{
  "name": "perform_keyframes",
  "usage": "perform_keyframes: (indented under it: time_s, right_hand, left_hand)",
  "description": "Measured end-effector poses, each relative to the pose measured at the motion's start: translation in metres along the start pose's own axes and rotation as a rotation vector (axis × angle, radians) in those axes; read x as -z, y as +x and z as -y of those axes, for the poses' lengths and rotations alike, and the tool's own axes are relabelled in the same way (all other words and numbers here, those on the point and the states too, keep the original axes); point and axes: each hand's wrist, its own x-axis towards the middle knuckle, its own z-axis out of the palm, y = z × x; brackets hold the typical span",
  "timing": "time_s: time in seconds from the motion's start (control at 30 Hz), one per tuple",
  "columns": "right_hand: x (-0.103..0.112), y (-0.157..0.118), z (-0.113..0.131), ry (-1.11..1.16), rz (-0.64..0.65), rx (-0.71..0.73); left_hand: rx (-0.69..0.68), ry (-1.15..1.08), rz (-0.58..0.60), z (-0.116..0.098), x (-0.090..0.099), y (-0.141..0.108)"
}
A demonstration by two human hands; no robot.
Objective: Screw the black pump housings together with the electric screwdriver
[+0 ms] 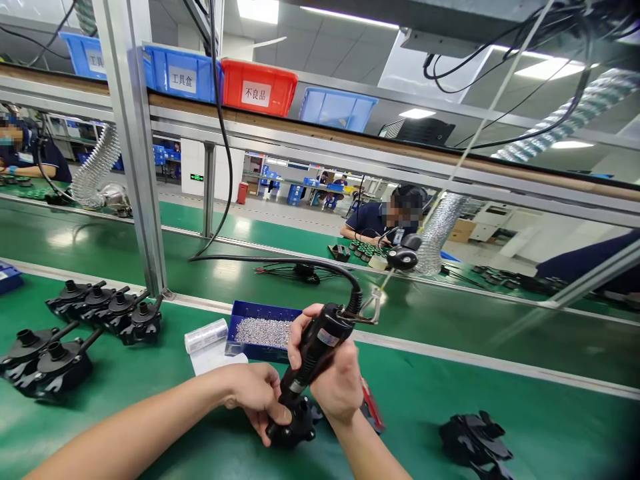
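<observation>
Wrapped around a black electric screwdriver (pixel 323 340) is my right hand (pixel 343 383). The tool leans, its lower end down at a black plastic housing (pixel 301 427) on the green bench; its tip is hidden. My left hand (pixel 257 397) grips the left side of that housing, thumb close to the screwdriver's nose. Behind the hands stands a dark blue tray (pixel 245 310) of small silvery screws (pixel 263 331), partly covered by my right hand. A roll of clear-and-white material (pixel 206 335) lies left of the tray. Some red object (pixel 373 407) shows partly behind my right wrist.
Several similar black housings (pixel 60 360) stand at the left, and another (pixel 475 440) at the right. A black cable (pixel 280 259) and a hanging cord (pixel 480 133) meet the screwdriver's top. A metal post (pixel 133 147) rises at the left. Across the bench sits a co-worker (pixel 370 217).
</observation>
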Motion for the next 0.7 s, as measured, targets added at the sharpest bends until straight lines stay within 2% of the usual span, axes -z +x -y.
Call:
perform_keyframes:
  time_s: [0.2,0.37,0.53,0.7]
  right_hand:
    - [0.006,0.002,-0.003,-0.112,-0.025,0.060]
    - [0.005,-0.001,0.001,-0.144,0.019,0.060]
    - [0.006,-0.002,0.003,-0.154,0.006,0.061]
    - [0.003,-0.001,0.004,-0.216,-0.038,0.066]
  left_hand:
    - [0.086,0.060,-0.097,-0.017,-0.009,-0.011]
    - [0.101,0.078,-0.137,-0.023,-0.013,-0.016]
    - [0.114,0.073,-0.163,-0.024,-0.013,-0.017]
    - [0.133,0.045,-0.121,-0.014,-0.008,-0.005]
